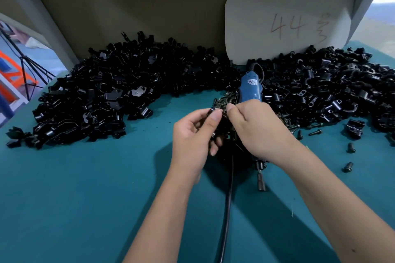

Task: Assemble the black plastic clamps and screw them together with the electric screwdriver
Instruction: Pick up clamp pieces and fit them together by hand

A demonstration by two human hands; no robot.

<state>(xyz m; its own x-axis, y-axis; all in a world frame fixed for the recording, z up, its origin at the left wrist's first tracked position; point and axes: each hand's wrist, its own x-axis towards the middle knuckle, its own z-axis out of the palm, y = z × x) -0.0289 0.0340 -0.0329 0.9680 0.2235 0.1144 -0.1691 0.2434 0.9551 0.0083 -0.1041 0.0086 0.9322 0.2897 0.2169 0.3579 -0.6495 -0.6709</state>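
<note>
Both hands raised mid-frame over teal surface, forearms angled inward. Left hand curled, thumb and fingers pinching small black clamp part. Right hand curled, fingertips meeting same part; exact grip unclear. Blue electric screwdriver lies on surface, partly under right hand. Clamp piles left and right; loose screws right.

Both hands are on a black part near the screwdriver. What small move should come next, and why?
Probably seat the clamp piece fully before driving anything. The left hand and right hand both pinch it, and the blue screwdriver lies on the mat ungripped, so a hand must free up first.
</note>
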